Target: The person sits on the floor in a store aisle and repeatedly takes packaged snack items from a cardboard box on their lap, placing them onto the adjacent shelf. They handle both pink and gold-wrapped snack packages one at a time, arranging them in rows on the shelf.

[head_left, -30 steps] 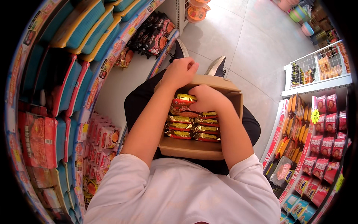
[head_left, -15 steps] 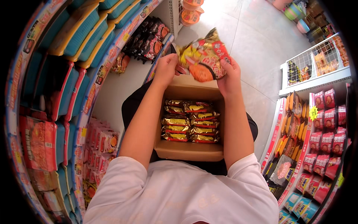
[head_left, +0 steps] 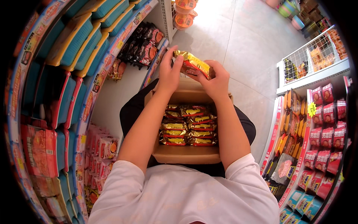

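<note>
Between my two hands is a shiny gold and red noodle packet (head_left: 194, 66), held above the far side of a cardboard box and seen nearly edge-on. My left hand (head_left: 170, 71) is closed on its left end, thumb toward me. The right end is gripped by my right hand (head_left: 217, 77). Below, the open cardboard box (head_left: 186, 155) rests at my lap between my legs. Inside it, several gold and red packets (head_left: 203, 125) stand in two columns, edges up.
To the left rise curved shelves with blue-green trays (head_left: 76, 44) and red packages (head_left: 39, 149). Black packets (head_left: 143, 46) sit on a low shelf ahead left. At right are racks of orange and pink packets (head_left: 324, 123) and a white wire basket (head_left: 311, 59). Grey tile floor (head_left: 253, 48) lies ahead.
The packet has turned from its broad printed face to its edge and come lower, toward the box. My right hand has moved left and nearer; both hands still hold the packet.
</note>
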The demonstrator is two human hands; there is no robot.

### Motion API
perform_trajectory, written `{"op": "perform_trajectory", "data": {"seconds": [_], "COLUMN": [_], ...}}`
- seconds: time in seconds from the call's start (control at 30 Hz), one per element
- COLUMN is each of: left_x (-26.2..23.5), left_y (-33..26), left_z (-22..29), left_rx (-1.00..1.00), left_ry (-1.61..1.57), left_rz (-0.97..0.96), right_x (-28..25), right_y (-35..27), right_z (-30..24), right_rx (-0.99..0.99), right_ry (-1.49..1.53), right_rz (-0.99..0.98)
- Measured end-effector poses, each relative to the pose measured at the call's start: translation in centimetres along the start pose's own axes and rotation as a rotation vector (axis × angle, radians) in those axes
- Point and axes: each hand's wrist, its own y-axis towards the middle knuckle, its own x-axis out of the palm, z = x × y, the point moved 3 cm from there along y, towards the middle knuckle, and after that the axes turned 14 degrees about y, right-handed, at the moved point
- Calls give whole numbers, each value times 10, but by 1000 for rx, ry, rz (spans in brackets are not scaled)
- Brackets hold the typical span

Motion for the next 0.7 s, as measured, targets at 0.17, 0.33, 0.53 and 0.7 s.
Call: {"op": "perform_trajectory", "data": {"seconds": [0.17, 0.33, 0.53, 0.7], "left_x": [16, 30, 22, 20], "left_y": [28, 19, 8, 10], "left_z": [31, 16, 11, 14], "left_rx": [-240, -261, -397, -421], "left_ry": [-180, -286, -234, -316], "left_rz": [-229, -181, -175, -86], "right_x": [-3, -6, -2, -1], "right_y": [-1, -1, 0, 4], "right_z": [-2, -2, 2, 4], "right_rx": [-66, -70, -100, -101], "right_ry": [-59, -62, -97, -120], "right_rz": [30, 34, -48, -59]}}
